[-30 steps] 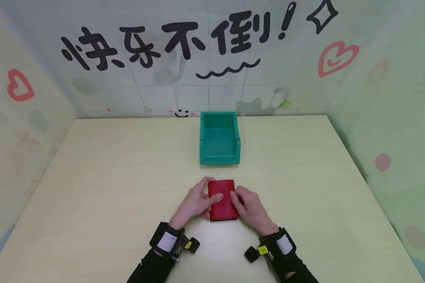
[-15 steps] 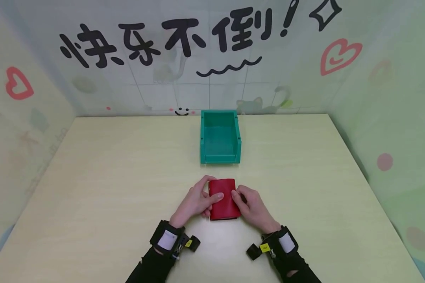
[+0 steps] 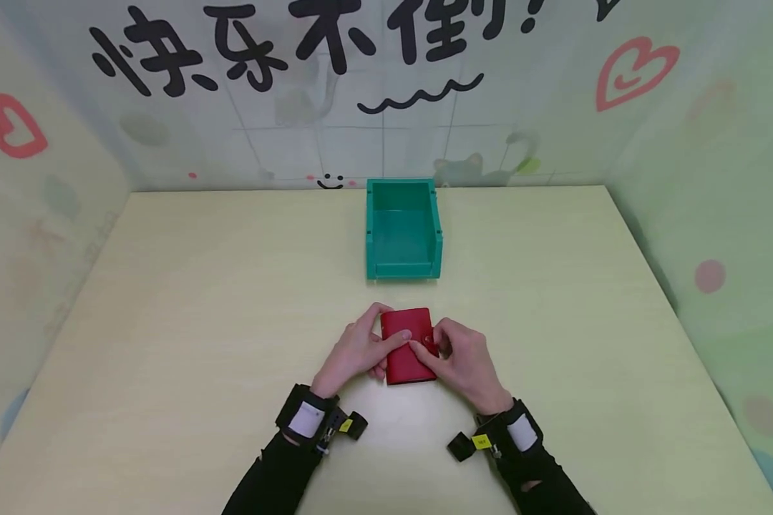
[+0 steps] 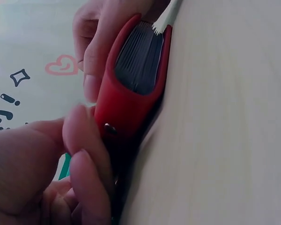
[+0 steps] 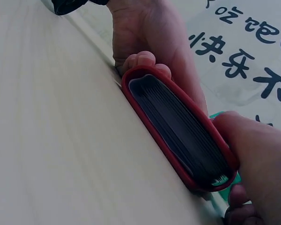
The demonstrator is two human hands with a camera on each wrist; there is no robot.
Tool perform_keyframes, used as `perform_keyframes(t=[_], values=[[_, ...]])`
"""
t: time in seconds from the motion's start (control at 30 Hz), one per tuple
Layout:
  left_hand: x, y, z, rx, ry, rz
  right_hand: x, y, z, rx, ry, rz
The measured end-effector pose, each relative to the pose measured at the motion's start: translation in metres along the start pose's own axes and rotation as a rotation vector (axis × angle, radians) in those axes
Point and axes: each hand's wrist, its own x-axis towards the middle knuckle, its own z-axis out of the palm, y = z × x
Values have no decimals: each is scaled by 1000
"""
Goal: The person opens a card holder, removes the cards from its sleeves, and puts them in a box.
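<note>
A small red card holder (image 3: 407,361) lies between both hands, close over the table. Dark plastic sleeves fill its inside, as the right wrist view shows of the card holder (image 5: 178,129). My left hand (image 3: 359,349) grips its left side, thumb across the front cover and fingers behind the edge. In the left wrist view a metal stud shows on the spine of the card holder (image 4: 126,110). My right hand (image 3: 467,361) pinches the right edge by a small snap tab (image 3: 429,339), with its thumb lying on the cover; its other fingers are curled.
A green open-topped bin (image 3: 404,270) stands behind the hands, toward the table's back edge. The pale wooden table (image 3: 232,286) is bordered by printed walls at the back, left and right. Both wrists wear black camera straps.
The right thumb has moved left from the right edge onto the cover, and the snap tab now shows there. The left hand keeps its grip. The head view has tilted downward.
</note>
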Motion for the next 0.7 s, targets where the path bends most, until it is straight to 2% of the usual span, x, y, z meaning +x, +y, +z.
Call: perform_keyframes(t=[0.13, 0.3, 0.4, 0.63, 0.7], values=[[0, 2, 1, 2, 12, -7, 2, -2, -1, -52, -43, 24], [0, 2, 1, 1, 30, -18, 3, -4, 1, -124, -57, -59], [0, 2, 1, 22, 38, -18, 3, -4, 3, -153, -65, -74], [1, 2, 0, 16, 35, -25, -1, 1, 1, 30, 19, 41], [0, 2, 1, 27, 32, -25, -2, 1, 0, 47, 20, 54]])
